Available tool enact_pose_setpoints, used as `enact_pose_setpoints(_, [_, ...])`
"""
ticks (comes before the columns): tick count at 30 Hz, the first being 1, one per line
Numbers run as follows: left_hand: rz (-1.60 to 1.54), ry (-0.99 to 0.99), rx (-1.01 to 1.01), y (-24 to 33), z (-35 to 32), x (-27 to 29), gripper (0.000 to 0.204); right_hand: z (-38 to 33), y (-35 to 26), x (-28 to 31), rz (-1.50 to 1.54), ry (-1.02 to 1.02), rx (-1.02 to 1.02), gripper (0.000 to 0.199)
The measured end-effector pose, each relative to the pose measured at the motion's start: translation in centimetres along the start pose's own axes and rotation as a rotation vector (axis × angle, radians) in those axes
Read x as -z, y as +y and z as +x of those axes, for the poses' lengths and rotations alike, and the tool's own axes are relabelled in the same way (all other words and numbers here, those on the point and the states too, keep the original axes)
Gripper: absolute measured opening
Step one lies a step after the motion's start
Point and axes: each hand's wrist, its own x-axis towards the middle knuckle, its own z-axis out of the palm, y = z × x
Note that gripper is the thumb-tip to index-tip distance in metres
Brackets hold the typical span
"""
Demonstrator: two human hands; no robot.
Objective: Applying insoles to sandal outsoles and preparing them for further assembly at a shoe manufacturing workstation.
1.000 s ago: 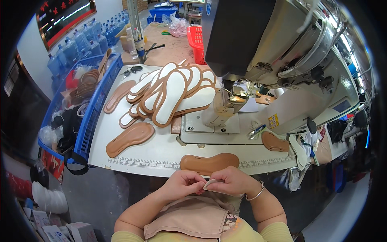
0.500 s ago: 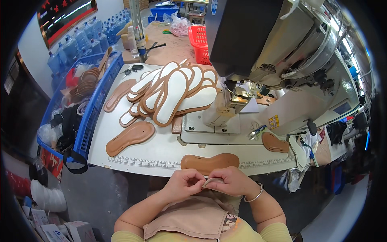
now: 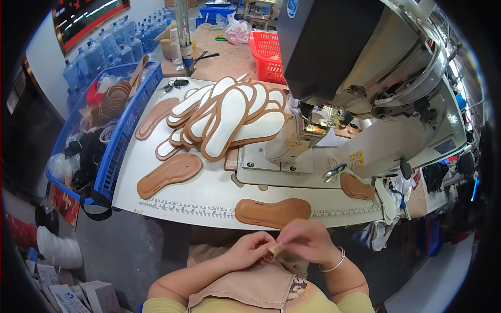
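Note:
Below the table's front edge, my left hand [image 3: 251, 250] is closed on a small tan strip [image 3: 274, 250] that looks folded. My right hand [image 3: 309, 241], with a bangle at its wrist, is pinched at the strip's upper end. The fingers hide most of the strip, so its kind is unclear. Just beyond my hands, a brown insole [image 3: 272, 211] lies across the table edge near the printed ruler. Another brown insole [image 3: 169, 176] rests to the left, and a pile of white-topped insoles with brown rims [image 3: 225, 122] is heaped behind it.
A sewing machine [image 3: 308, 135] stands at centre right, its dark head overhanging the table. On the left is a blue crate [image 3: 117, 151] of mixed materials. A red basket [image 3: 269, 68] sits at the back. Small snips [image 3: 335, 172] and a brown insole [image 3: 357, 186] lie right.
My hands have come down a little, away from the table edge. The right hand has turned over the strip, its fingers now at the top end. The view has shifted slightly.

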Motion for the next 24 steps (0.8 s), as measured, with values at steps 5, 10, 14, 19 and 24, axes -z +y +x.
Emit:
enact_pose_setpoints(5, [0.510,0.274,-0.512,3.9,-1.1,-1.1,0.017,0.1,0.8,-0.5,-0.038,0.038,-0.119,0.028])
enact_pose_setpoints(10, [0.605,0.317,-0.694,4.1,-1.2,-0.6,0.011,0.1,0.7,-1.3,0.184,0.113,-0.359,0.033])
enact_pose_setpoints(14, [0.582,0.336,-0.760,2.4,-1.7,0.1,0.016,-0.4,1.4,0.3,0.002,-0.105,-0.406,0.019])
enact_pose_setpoints(19, [1.054,0.719,-0.868,2.3,-1.8,2.3,0.028,4.3,0.3,3.3,-0.366,-0.199,-0.496,0.022])
enact_pose_setpoints(24, [1.436,0.696,-0.758,1.0,-1.9,3.7,0.029,8.6,2.6,2.7,-0.335,-0.403,-0.566,0.023])
